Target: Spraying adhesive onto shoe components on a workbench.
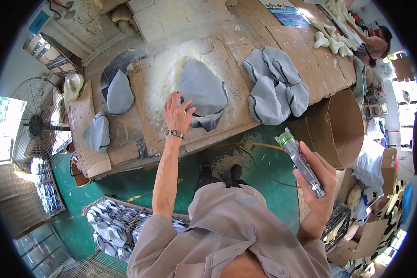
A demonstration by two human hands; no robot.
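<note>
My left hand [177, 112] rests at the left edge of a grey, pear-shaped fabric cover [201, 88], its fingers apart and the fingertips touching the cloth. The cover lies on the cardboard-topped workbench, with a dark lower edge and a fold hanging toward me. In my right hand [320, 178] is a metal spray gun [301, 160] with a green ring near its head. My fingers wrap round its body, away from the bench's front edge. An orange hose [257, 145] runs below the gun; where it joins is hidden.
Several grey covers [268, 99] lie in a pile to the right; two more sit at left. An open cardboard box [340, 125] stands beside the bench's right end. A fan [34, 123] is at far left. Racks of grey pieces [111, 224] stand behind my left arm. Another person [377, 42] works far right.
</note>
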